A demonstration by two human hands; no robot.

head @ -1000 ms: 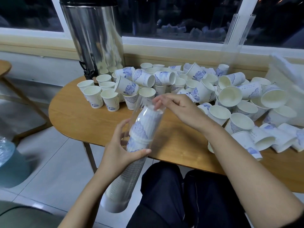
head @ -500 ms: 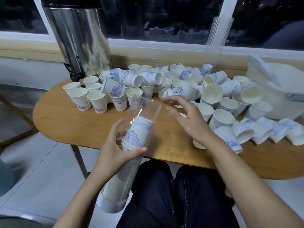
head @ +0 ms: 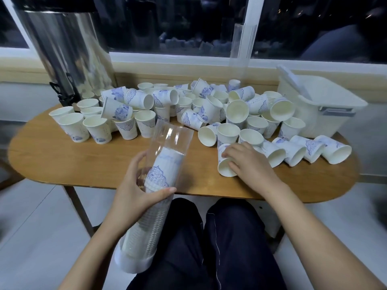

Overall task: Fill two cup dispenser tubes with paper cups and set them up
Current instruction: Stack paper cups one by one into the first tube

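So nearest up, the left hand [head: 134,191] is wrapped around a clear dispenser tube [head: 159,176] tilted over the lap, mostly stacked with cups. Right hand [head: 249,164] is grabbing a tipped paper cup [head: 225,166] on the oval wooden counter [head: 62,155]. Behind: loose cups [head: 188,109], white bin [head: 320,107], steel urn [head: 69,53], empty tube [head: 243,45], dark window [head: 173,21].

No readable text, label, brand or number shows on anything here.
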